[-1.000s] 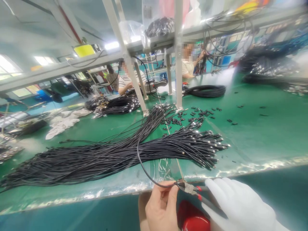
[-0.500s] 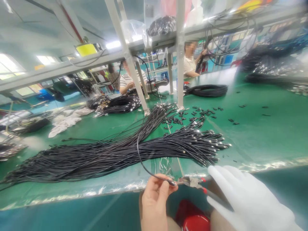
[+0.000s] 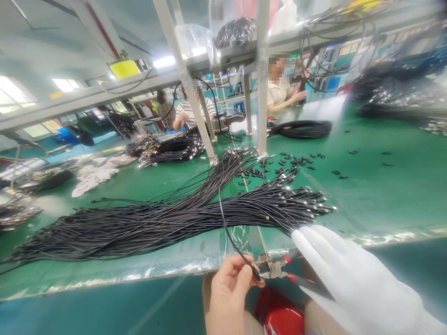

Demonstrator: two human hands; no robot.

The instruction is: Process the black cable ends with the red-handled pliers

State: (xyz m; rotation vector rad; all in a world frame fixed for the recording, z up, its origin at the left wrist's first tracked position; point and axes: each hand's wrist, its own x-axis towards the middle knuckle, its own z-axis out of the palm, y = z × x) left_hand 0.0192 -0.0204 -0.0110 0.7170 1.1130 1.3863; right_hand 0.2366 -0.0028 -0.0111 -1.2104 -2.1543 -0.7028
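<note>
Between its thumb and fingers, my bare left hand (image 3: pixel 230 291) pinches the end of a black cable (image 3: pixel 232 239), just past the bench edge. The cable rises from there to the pile of cables. My right hand (image 3: pixel 356 274), in a white glove, is wrapped round the handles of pliers (image 3: pixel 277 269) with red and dark grips. The plier jaws are at the cable end, close to my left fingertips; whether they touch it I cannot tell. Behind both hands lies a long bundle of black cables (image 3: pixel 167 223) with metal plugs at its right end.
Small black pieces (image 3: pixel 258 173) are scattered on the green bench (image 3: pixel 384 200) behind the bundle. Coiled cables (image 3: pixel 302 129) lie farther back, near the shelf posts (image 3: pixel 262 93). A red round object (image 3: pixel 284 321) is below the bench edge. Co-workers sit across the bench.
My left hand and the cable end have shifted slightly right and down, and the cable hangs straighter. The pliers and gloved hand have moved a little left. A co-worker's hands have moved.
</note>
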